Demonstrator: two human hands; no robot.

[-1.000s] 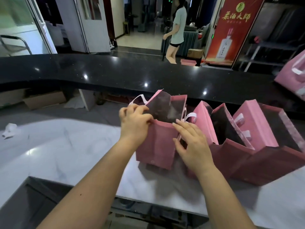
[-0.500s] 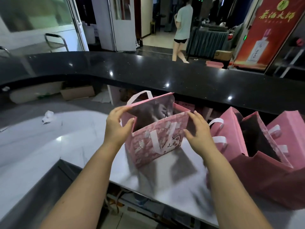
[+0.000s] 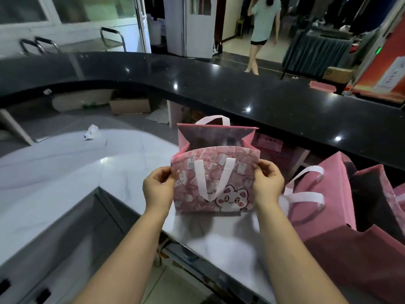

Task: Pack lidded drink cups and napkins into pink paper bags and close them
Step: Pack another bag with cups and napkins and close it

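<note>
Views: one only, worn on my head.
Position: above and behind my forearms, which come in from the bottom edge.
Direction: forward and down over the surface (image 3: 65, 172).
Nearness: close. My left hand (image 3: 158, 189) and right hand (image 3: 268, 185) sit just below the middle, with the pink bag (image 3: 215, 183) between them.
Reach: wide-angle. It takes in the black counter (image 3: 219, 91) beyond and the doorway (image 3: 232, 29) far behind, and straight edges bend near the borders.
</note>
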